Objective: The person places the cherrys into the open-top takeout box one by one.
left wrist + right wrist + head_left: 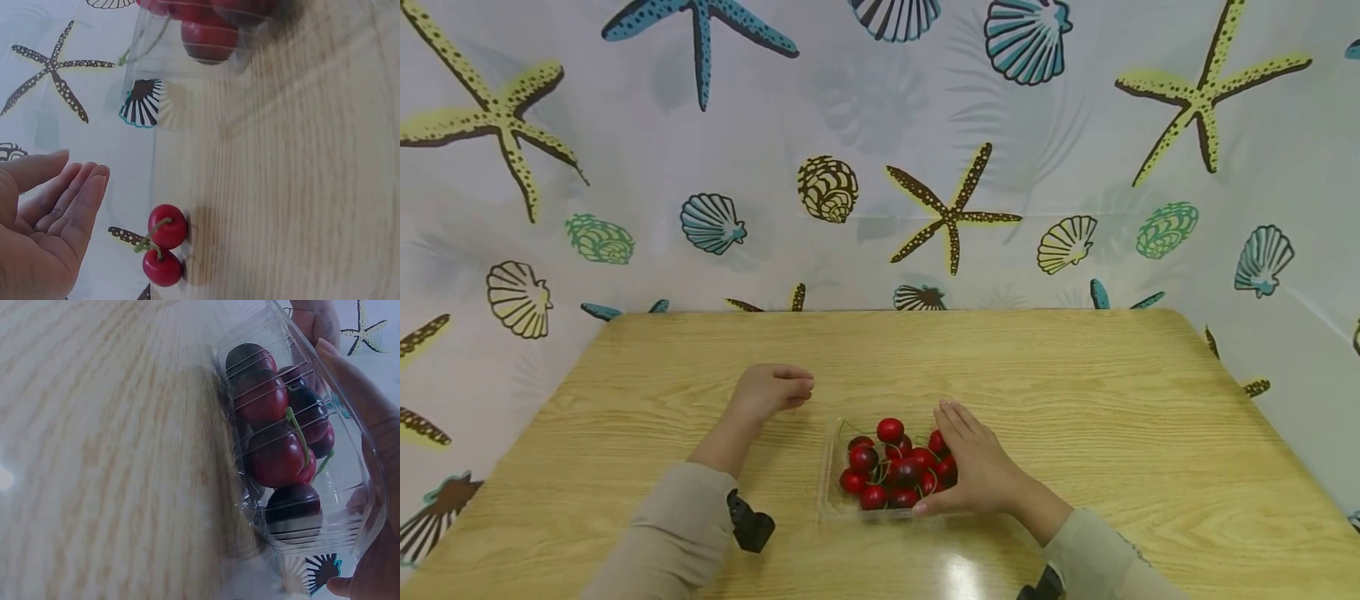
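Note:
A clear plastic box [826, 490] full of dark red cherries [904, 472] with green stems sits on the table. My right hand [973, 471] spans the box's right end, thumb at the near rim and fingers toward the far side, holding it. In the right wrist view, the thumb and palm lie along the box's rim [294, 331]. To the left of the box, my left hand [772, 390] is raised above the table with loosely bent fingers and nothing in them. Two cherries [167, 226] joined at their stems lie beyond that hand in the left wrist view; the head view does not show them.
The light wooden table [1120, 417] carries the box. A white cloth [880, 108] printed with starfish and shells hangs behind it and along the sides. Black wrist cameras [750, 522] are strapped near both sleeves.

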The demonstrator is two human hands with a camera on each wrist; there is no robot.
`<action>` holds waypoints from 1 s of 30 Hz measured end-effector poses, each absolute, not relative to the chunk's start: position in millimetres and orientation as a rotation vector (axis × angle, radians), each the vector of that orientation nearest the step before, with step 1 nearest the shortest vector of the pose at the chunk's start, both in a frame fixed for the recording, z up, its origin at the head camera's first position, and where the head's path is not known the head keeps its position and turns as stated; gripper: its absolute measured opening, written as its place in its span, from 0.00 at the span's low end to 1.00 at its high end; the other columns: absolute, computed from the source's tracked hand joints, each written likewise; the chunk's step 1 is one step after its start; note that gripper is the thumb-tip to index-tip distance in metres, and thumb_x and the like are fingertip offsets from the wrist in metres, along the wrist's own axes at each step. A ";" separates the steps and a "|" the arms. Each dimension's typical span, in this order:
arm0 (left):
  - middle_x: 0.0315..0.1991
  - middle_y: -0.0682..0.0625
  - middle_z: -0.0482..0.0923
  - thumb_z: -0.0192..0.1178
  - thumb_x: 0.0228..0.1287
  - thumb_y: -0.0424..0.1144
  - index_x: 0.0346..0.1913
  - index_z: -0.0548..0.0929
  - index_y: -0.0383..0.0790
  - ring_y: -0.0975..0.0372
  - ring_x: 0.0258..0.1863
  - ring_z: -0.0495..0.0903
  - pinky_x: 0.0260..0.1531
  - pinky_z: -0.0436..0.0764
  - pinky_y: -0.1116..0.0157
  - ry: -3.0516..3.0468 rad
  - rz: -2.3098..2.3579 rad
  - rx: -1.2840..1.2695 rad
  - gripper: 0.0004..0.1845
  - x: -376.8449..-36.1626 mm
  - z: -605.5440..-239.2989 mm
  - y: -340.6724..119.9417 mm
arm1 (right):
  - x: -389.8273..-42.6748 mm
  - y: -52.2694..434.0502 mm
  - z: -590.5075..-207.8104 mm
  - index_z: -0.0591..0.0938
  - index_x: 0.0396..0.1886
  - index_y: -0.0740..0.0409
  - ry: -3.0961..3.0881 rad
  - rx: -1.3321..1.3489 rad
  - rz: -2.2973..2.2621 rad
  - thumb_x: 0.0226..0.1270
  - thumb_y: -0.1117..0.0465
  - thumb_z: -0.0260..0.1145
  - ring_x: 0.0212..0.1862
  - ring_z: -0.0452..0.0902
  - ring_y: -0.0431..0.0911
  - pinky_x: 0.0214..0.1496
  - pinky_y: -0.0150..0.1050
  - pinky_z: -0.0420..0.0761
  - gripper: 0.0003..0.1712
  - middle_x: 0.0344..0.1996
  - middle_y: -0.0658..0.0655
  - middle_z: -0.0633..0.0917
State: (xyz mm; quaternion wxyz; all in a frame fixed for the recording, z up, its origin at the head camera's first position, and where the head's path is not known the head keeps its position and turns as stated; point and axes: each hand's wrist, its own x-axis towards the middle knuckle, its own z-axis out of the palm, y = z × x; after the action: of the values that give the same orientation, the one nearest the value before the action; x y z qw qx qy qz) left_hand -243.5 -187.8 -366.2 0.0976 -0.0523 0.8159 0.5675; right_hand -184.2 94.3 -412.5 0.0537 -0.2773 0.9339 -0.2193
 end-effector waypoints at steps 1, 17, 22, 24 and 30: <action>0.44 0.36 0.74 0.54 0.58 0.33 0.49 0.72 0.24 0.54 0.41 0.76 0.43 0.72 0.60 2.406 1.697 -0.162 0.18 -243.6 -366.8 -189.3 | -184.2 94.4 -412.6 0.44 0.66 0.64 2.837 -0.841 -0.666 0.31 0.23 0.57 0.66 0.33 0.51 0.60 0.53 0.45 0.70 0.66 0.59 0.43; 0.44 0.37 0.73 0.53 0.59 0.33 0.48 0.73 0.25 0.57 0.37 0.77 0.42 0.73 0.62 2.478 1.679 -0.319 0.16 -246.2 -370.6 -211.3 | -183.8 93.8 -412.6 0.44 0.66 0.64 2.839 -0.843 -0.655 0.31 0.23 0.57 0.66 0.33 0.51 0.60 0.52 0.45 0.70 0.66 0.58 0.43; 0.42 0.37 0.74 0.52 0.60 0.32 0.48 0.72 0.23 0.56 0.38 0.77 0.41 0.73 0.62 2.467 1.710 -0.347 0.16 -246.3 -373.2 -214.3 | -183.8 93.6 -411.8 0.44 0.66 0.64 2.844 -0.851 -0.652 0.32 0.24 0.58 0.66 0.34 0.51 0.60 0.52 0.45 0.69 0.66 0.59 0.43; 0.42 0.37 0.74 0.52 0.60 0.32 0.47 0.72 0.23 0.58 0.37 0.77 0.41 0.73 0.62 2.456 1.732 -0.359 0.16 -246.3 -375.3 -216.0 | -183.7 93.6 -411.6 0.44 0.66 0.64 2.843 -0.851 -0.650 0.32 0.24 0.58 0.66 0.34 0.52 0.60 0.52 0.45 0.69 0.66 0.59 0.43; 0.46 0.35 0.70 0.51 0.60 0.31 0.48 0.72 0.22 0.58 0.38 0.77 0.43 0.72 0.62 2.446 1.779 -0.385 0.16 -243.8 -381.6 -220.2 | -183.6 94.0 -411.8 0.44 0.66 0.64 2.840 -0.851 -0.655 0.32 0.24 0.57 0.66 0.34 0.52 0.60 0.53 0.45 0.70 0.66 0.59 0.43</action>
State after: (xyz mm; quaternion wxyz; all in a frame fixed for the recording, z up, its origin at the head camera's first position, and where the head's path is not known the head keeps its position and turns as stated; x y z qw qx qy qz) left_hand -243.8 -220.2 -381.6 0.0465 -0.1261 0.8013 0.5830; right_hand -183.6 94.0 -411.8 0.0529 -0.2798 0.9341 -0.2154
